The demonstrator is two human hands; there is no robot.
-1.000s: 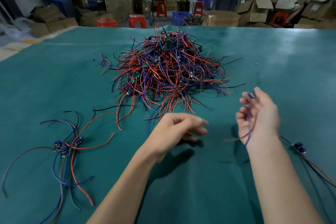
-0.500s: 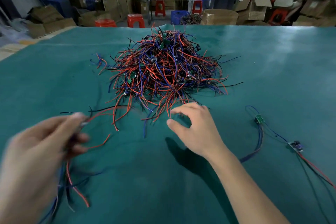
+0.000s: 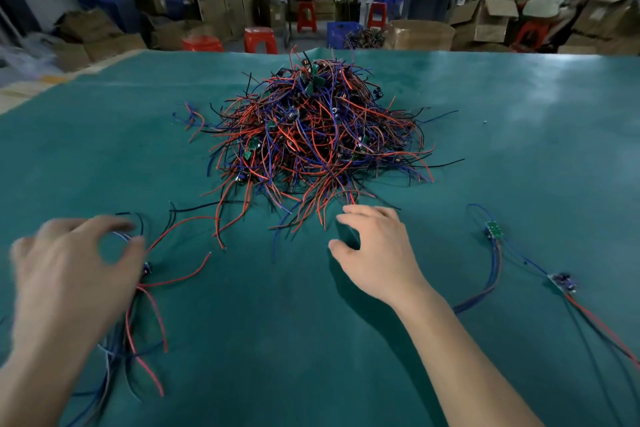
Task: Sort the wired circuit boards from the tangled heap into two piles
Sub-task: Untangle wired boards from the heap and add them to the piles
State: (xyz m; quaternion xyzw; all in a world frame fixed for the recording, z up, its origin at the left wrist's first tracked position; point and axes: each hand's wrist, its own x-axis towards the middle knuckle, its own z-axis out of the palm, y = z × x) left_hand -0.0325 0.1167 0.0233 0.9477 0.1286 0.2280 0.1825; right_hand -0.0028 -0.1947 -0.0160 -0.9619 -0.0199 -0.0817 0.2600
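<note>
Blurred left hand (image 3: 65, 274) hid part of the left pile (image 3: 138, 329); its grip was unclear. Right hand (image 3: 377, 253) hovered loosely spread, empty, near the tangled heap (image 3: 318, 139).

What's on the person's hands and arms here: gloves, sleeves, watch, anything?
Nothing visible. Both the left hand and the right hand are bare: no gloves, rings or tape. Both forearms are bare up to the frame edge, with no sleeve cuffs, watch or wristband. The left hand is motion-blurred, so small details could be missed.
</note>
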